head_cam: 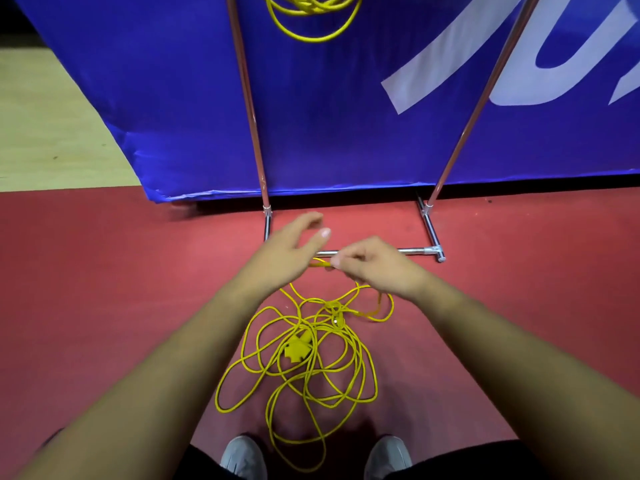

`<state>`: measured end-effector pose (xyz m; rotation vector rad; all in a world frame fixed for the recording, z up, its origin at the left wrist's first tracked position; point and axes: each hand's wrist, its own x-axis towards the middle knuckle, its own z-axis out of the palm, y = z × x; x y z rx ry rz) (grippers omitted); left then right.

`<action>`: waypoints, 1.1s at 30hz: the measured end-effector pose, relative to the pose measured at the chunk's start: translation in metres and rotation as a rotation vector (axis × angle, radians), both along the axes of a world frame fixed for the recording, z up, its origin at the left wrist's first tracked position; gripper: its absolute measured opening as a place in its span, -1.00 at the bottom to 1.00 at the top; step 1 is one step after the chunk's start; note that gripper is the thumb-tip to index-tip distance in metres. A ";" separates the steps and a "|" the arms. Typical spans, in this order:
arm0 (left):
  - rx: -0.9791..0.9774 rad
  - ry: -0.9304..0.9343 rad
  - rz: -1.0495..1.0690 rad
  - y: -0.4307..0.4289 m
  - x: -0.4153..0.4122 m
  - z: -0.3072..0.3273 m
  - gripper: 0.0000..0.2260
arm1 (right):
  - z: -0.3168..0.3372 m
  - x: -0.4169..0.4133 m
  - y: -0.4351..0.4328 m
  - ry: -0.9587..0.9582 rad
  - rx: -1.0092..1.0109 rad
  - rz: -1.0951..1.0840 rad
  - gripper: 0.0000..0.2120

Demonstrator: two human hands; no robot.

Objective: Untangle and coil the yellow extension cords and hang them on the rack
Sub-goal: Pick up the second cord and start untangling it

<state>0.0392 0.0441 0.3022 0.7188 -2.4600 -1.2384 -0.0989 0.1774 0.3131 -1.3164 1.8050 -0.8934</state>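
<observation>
right hand (pixel 377 268): fingers curled, pinching a short run of the tangled cord (pixel 304 358) at the fingertips; nearer of the two to the work.
left hand (pixel 287 251): fingers loose and spread, thumb out, gripping nothing visible; just beside the pinch, contact with the strand unclear.
pinched strand: long axis crosswise, from right fingertips toward left palm, roughly level.
rest of cord: straight below the fingers, dropping to a loose looped heap; socket block (pixel 296 348) mid-heap, well under both hands.
step, judged: early in untangling; probably calls for left fingers to close on the strand beside the pinch, then draw apart.
risk, judged: crossings near the block may tighten under a hard pull.
hung coil (pixel 311 15): high above the fingers, on the rack (pixel 249 109), already up.
base bar (pixel 412 251): just beyond the knuckles, crosswise.
surface: red floor (pixel 104 306), flat, matte.
room: blue banner (pixel 346 116) behind the rack; shoes (pixel 242 455) below the heap.
</observation>
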 end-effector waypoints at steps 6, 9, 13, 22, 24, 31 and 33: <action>0.248 -0.017 0.045 -0.017 -0.024 -0.038 -0.55 | -0.014 -0.040 -0.017 0.065 0.061 -0.017 -0.92; 0.266 0.034 0.288 -0.045 -0.031 -0.070 -0.60 | -0.079 -0.065 -0.011 0.225 0.147 -0.070 -0.88; 0.197 -0.090 0.397 -0.073 -0.036 -0.136 -0.54 | -0.158 -0.085 -0.010 0.231 0.178 -0.261 -0.76; 0.241 -0.373 -0.184 -0.056 -0.102 -0.241 -0.63 | -0.262 -0.105 -0.062 0.038 0.136 -0.190 -0.85; 0.114 -0.410 -0.217 -0.057 -0.110 -0.267 -0.81 | -0.278 -0.109 -0.068 -0.012 0.144 -0.222 -0.85; 0.244 -0.433 0.550 -0.091 -0.098 -0.343 -0.69 | -0.375 -0.123 -0.013 0.327 0.536 -0.617 -0.61; 0.247 -0.536 0.529 -0.090 -0.089 -0.357 -0.70 | -0.401 -0.114 0.004 0.195 0.724 -0.470 -0.43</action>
